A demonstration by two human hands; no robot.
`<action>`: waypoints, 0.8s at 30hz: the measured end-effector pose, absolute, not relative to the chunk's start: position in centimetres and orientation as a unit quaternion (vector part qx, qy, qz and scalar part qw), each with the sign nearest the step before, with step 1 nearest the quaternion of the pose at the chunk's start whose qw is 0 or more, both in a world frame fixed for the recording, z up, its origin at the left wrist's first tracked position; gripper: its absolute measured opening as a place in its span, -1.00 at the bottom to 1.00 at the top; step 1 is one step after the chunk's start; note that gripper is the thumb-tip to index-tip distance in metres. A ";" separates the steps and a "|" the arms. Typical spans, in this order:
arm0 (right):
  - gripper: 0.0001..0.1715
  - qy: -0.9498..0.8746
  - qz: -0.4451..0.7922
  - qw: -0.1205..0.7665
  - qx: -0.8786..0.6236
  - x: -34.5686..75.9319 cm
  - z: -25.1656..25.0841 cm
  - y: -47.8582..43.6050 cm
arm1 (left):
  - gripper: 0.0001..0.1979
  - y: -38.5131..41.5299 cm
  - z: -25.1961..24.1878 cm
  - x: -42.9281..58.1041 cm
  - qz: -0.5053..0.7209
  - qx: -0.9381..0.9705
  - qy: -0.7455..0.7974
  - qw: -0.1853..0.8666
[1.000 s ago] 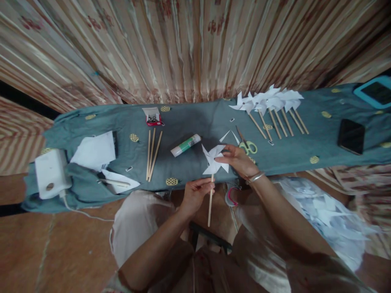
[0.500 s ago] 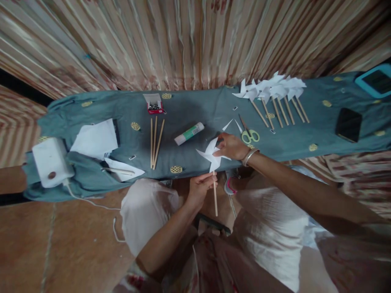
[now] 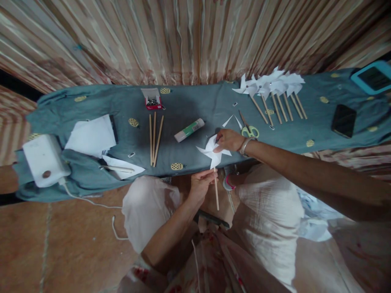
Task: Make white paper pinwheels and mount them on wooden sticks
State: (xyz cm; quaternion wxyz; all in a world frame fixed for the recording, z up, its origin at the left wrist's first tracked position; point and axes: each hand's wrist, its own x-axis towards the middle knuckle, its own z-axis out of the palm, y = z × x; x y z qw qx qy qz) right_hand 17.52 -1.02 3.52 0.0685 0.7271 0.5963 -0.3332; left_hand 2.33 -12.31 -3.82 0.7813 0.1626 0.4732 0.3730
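Observation:
A white paper pinwheel (image 3: 211, 151) lies at the near edge of the blue-grey cloth-covered table (image 3: 189, 106), joined to a thin wooden stick (image 3: 216, 191) that hangs off the edge toward me. My left hand (image 3: 201, 184) is closed around the stick just below the paper. My right hand (image 3: 228, 141) presses its fingertips together on the pinwheel's centre. A glue stick (image 3: 188, 130) lies just left of the hands, and green-handled scissors (image 3: 249, 130) lie just right of them.
Several finished pinwheels (image 3: 271, 87) on sticks lie at the back right. Three loose sticks (image 3: 154, 139) sit left of the glue, behind them a small red box of pins (image 3: 152, 100). White paper sheets (image 3: 91, 136), a white device (image 3: 42, 159), a black phone (image 3: 343, 120) and a tablet (image 3: 371, 77) also rest there.
My right hand has moved left from the pinwheel's right side onto its centre. The pinwheel and stick turned slightly. The view shifted, so the table sits higher in frame.

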 end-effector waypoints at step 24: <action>-0.63 0.567 -0.385 -0.015 0.728 18.5 2.8 -1.5 | -0.62 -12.2 -2.9 2.2 0.375 0.156 0.462 0.789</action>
